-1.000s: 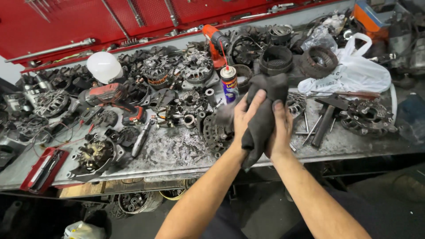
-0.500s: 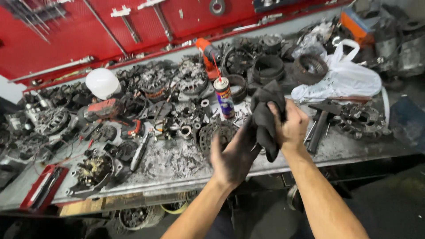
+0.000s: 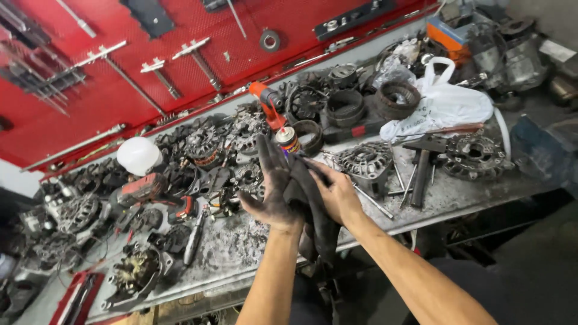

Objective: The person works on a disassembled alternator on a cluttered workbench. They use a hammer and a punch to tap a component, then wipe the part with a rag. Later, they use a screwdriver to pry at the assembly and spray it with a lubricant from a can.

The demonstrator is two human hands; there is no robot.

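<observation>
Left hand [image 3: 272, 191] now lifted free, blackened fingers [image 3: 265, 157] spread apart; right hand [image 3: 338, 195] clamped on dark rag [image 3: 314, 207] beside them, above bench [image 3: 445, 192].

- Cluttered grey metal workbench [image 3: 463, 189], grimy, with a bare dusty patch near its front edge.
- Red pegboard tool wall [image 3: 54, 120] behind, hung with long metal wrenches and pullers.
- White plastic bag [image 3: 442, 108], knotted handles up, lying at the bench's right rear.
- Round white dome-shaped lamp cover [image 3: 138, 154] at the left rear, among dark alternator parts.
- Small aerosol spray can with a red cap [image 3: 288, 139], upright, mid-bench.
- Orange-handled tool [image 3: 268, 102] just behind that can.
- Finned silver alternator housing [image 3: 364, 162] right of centre, near a dark hammer [image 3: 421, 165].
- Red power tool [image 3: 141, 189] lying at the left.
</observation>
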